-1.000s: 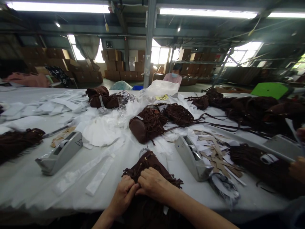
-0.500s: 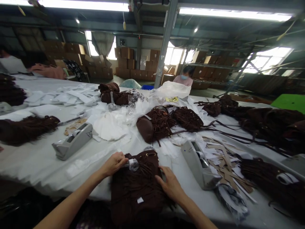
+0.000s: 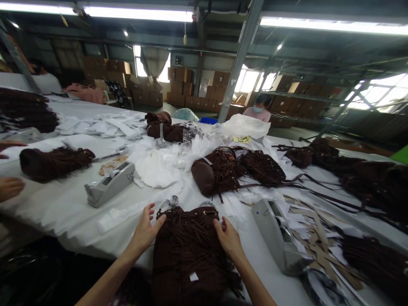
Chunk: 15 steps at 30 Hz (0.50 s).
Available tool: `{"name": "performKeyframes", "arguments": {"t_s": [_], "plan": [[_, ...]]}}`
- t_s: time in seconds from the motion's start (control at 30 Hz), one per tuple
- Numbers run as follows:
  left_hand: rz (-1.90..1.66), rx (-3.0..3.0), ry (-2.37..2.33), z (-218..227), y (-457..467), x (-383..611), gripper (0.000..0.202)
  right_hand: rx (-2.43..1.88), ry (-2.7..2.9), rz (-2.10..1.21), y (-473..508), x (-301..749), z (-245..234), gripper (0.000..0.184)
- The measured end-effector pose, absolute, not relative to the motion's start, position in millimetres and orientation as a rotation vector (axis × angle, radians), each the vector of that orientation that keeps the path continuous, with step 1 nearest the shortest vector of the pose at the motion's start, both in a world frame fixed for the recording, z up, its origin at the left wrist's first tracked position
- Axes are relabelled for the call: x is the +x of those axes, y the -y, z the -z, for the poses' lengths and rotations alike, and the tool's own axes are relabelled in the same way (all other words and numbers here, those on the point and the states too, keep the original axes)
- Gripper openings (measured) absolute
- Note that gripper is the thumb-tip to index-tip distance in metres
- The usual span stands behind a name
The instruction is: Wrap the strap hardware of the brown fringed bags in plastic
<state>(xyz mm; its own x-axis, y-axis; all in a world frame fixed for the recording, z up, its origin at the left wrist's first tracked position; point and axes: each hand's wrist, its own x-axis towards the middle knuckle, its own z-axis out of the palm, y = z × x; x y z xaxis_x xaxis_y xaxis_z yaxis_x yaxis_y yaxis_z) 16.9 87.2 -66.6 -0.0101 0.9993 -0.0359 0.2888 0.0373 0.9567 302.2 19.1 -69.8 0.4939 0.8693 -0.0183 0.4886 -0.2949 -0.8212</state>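
Note:
A dark brown fringed bag lies flat on the white table right in front of me, its top edge pointing away. My left hand rests at its upper left corner, fingers spread and open. My right hand lies along its upper right edge, fingers stretched out. Neither hand holds anything. A small clear plastic piece sits just beyond the bag's top.
Two grey tape dispensers stand left and right of the bag. More brown fringed bags, white wrapping sheets and cardboard strips cover the table. Another person's hands are at the left edge; a person sits across.
The bag has been spread flat with its fringe side up. My hands moved apart from its middle to its top corners and opened; my left let go of the clear plastic piece.

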Motion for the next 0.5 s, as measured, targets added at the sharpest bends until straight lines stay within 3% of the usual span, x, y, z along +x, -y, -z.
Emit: {"name": "performKeyframes", "arguments": {"t_s": [0.1,0.17,0.33,0.5], "plan": [[-1.022,0.98,-1.401,87,-57,22,0.092,-1.878,1.057,-0.762,-35,296,76,0.056],[-1.032,0.697,-1.27,86,-45,25,0.092,-1.785,1.054,-0.853,-41,287,73,0.054],[-0.844,0.489,-0.741,61,-35,22,0.047,-1.336,0.858,-1.065,-21,274,44,0.052],[-0.819,0.622,-0.656,39,-21,16,0.04,-1.115,0.78,-1.176,14,278,8,0.052]]}}
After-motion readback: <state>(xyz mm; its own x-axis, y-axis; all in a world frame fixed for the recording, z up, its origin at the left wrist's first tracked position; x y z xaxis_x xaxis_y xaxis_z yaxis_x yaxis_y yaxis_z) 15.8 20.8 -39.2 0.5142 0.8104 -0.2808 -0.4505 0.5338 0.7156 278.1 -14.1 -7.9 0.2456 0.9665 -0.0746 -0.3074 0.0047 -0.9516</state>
